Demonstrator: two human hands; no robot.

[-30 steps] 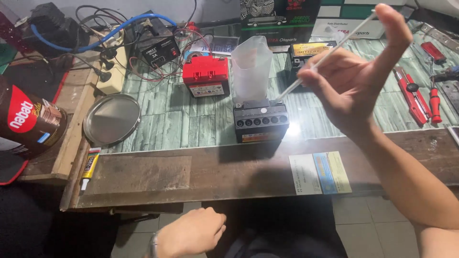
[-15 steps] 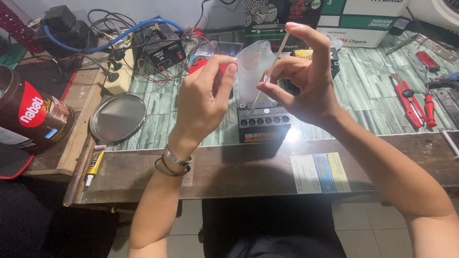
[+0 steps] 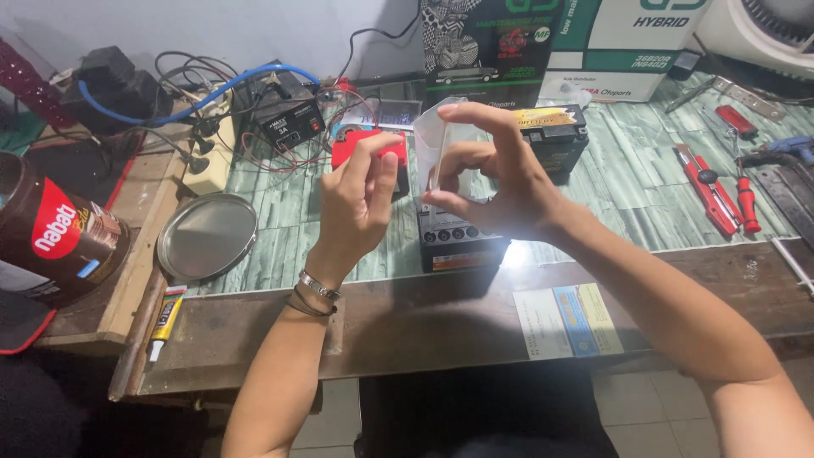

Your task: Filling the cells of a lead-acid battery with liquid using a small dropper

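Frame centre: right hand [image 3: 496, 191] pinched thin clear tube [image 3: 439, 157], long axis upright, above black battery [image 3: 462, 246]; left hand [image 3: 360, 199] just beside, fingers curled, empty.

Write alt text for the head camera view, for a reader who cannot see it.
Two bare hands are raised over a workbench: the right hand pinches a thin clear tube upright, the left hand beside it. Below them sits a small black battery carrying a translucent plastic container, with a round metal lid to the left.
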